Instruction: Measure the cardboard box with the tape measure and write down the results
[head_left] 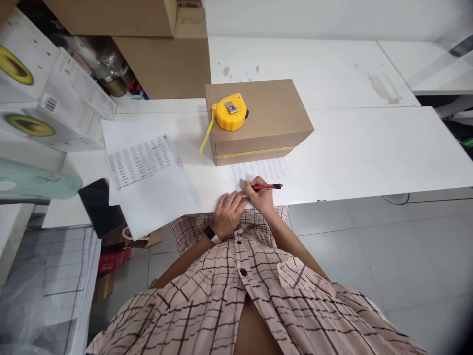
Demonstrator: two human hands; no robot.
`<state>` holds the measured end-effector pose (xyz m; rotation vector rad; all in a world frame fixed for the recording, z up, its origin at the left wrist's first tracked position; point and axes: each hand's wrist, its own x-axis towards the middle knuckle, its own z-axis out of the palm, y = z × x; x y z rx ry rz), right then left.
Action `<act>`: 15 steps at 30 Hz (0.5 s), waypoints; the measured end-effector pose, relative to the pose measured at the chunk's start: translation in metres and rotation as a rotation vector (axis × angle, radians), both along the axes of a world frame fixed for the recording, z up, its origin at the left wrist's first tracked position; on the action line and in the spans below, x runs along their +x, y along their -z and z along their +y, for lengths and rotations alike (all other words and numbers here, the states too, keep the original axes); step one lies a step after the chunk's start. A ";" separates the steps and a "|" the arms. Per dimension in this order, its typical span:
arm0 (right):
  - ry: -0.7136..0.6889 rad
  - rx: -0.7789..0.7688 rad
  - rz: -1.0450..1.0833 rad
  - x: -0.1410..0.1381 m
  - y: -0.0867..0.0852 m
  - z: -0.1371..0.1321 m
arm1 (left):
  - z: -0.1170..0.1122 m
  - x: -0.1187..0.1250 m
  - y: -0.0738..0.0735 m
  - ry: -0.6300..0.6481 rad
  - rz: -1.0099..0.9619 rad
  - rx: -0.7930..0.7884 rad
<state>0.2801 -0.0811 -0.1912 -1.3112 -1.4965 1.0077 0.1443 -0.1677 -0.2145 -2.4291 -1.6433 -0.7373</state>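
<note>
My right hand (263, 197) is closed around a red and black pen (269, 187), its lower end over a printed sheet (275, 168). Flat at the table's front edge, my left hand (229, 211) has its fingers stretched out beside the right one. A brown cardboard box (273, 106) stands just beyond both hands and covers the far part of the sheet. On top of the box, toward its left, rests a yellow tape measure (231, 112) with its strap hanging over the side. A yellow band (254, 152) runs along the box's front face.
Larger printed papers (148, 182) lie to the left, partly over a black phone-like slab (99, 207). Avocado-printed cartons (70, 98) and a pale green bottle (40, 180) stand farther left. Large cardboard boxes (166, 66) are at the back. The white table (369, 148) extends right.
</note>
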 end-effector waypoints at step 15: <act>0.029 0.015 -0.003 0.000 0.001 0.000 | 0.000 0.000 0.000 0.004 -0.008 -0.039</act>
